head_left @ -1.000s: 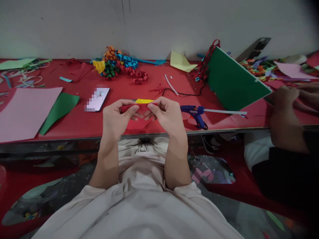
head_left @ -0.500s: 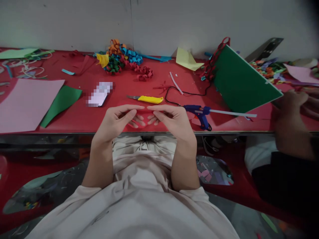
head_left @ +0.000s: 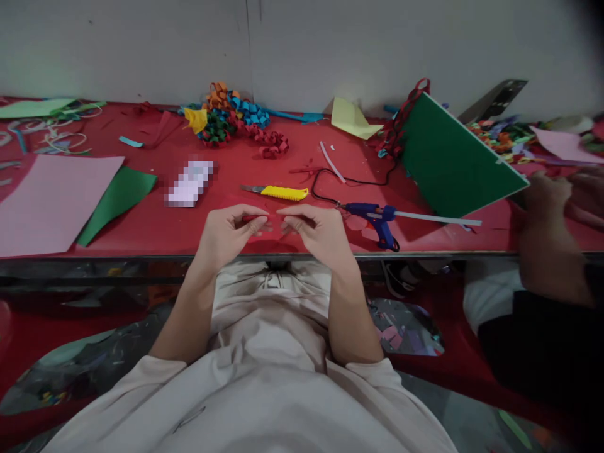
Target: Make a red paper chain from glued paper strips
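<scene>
My left hand [head_left: 230, 236] is closed in a pinch over the front edge of the red table [head_left: 146, 233]. Mirroring it, my right hand [head_left: 317, 234] also pinches thumb against fingers, with a small gap between the two sets of fingertips. A bit of dark red shows at the fingers, but against the red tabletop I cannot make out what it is. Just beyond the hands lies a yellow utility knife [head_left: 284, 193], its blade pointing left. Right of my right hand rests a blue glue gun [head_left: 372, 216] with a long white glue stick in its back.
Curled paper chains [head_left: 226, 119] lie by the wall. A blurred-out phone [head_left: 191, 184], green paper [head_left: 116, 204] and pink paper [head_left: 56, 204] are at left. A green board [head_left: 457, 160] leans at right, near another person's hand [head_left: 545, 195]. A black cord [head_left: 358, 182] loops behind the glue gun.
My fingers have curled in from a straighter, stretched pose to a tighter pinch. The hands remain close together at the table edge. The view has shifted slightly.
</scene>
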Available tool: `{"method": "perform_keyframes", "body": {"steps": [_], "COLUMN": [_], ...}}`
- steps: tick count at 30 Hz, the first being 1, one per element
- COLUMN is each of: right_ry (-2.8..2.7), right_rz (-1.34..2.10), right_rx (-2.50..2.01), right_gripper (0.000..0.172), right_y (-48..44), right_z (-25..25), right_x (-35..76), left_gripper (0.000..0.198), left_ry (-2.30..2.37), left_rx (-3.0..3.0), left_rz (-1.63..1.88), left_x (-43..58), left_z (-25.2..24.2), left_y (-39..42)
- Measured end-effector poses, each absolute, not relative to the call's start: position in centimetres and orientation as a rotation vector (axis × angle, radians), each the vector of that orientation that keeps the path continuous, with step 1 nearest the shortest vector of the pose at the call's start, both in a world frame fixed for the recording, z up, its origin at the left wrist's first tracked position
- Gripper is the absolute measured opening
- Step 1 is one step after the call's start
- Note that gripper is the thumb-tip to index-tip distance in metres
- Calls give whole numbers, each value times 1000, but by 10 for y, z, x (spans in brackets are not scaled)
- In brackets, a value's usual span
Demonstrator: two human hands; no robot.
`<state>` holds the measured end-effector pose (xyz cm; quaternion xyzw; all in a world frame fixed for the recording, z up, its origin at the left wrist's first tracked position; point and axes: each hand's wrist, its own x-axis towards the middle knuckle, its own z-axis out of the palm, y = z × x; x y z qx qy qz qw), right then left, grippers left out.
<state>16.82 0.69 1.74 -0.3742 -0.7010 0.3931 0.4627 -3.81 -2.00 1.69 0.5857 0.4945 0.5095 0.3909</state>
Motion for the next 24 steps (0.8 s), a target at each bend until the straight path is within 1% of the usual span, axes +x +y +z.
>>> {"method": "perform_keyframes", "body": {"steps": [3, 6, 8, 11, 14, 16, 18, 21, 24], "right_ry": [-1865, -1845, -1816, -1777, -1656, -1674, -1833, -2090, -2219], "right_rz": [788, 736, 726, 877, 1073, 1114, 1027, 683, 355], "right_rx": [-975, -1007, -1018, -1025, -1063, -1084, -1064, -1054, -1158], "right_gripper": [12, 18, 17, 12, 19, 21, 23, 25, 27], "right_y": [3, 0, -2, -2, -1, 0, 0, 0, -2], "right_z": [18, 15, 10, 0, -10, -15, -18, -23, -26], "right_x": [164, 160, 160, 163, 167, 170, 172, 174, 175], "left_gripper": [29, 26, 27, 34, 47, 49, 40, 22, 19], "left_ry": [1351, 1366, 1334, 1301, 1210, 1190, 1304, 1701, 1988], "left_rx": [1592, 1665, 1637, 1519, 1395, 1371, 1444, 1786, 2179], "left_rz": [1308, 1270, 1260, 1271, 1158, 1085, 1077, 1000, 869], "left_x": [-34, -31, -31, -32, -35, -37, -39, -38, -36], "left_z": [12, 8, 5, 4, 2, -1, -5, -10, -16], "left_y": [-23, -27, -30, -33, -32, -31, -30, -28, -29]}}
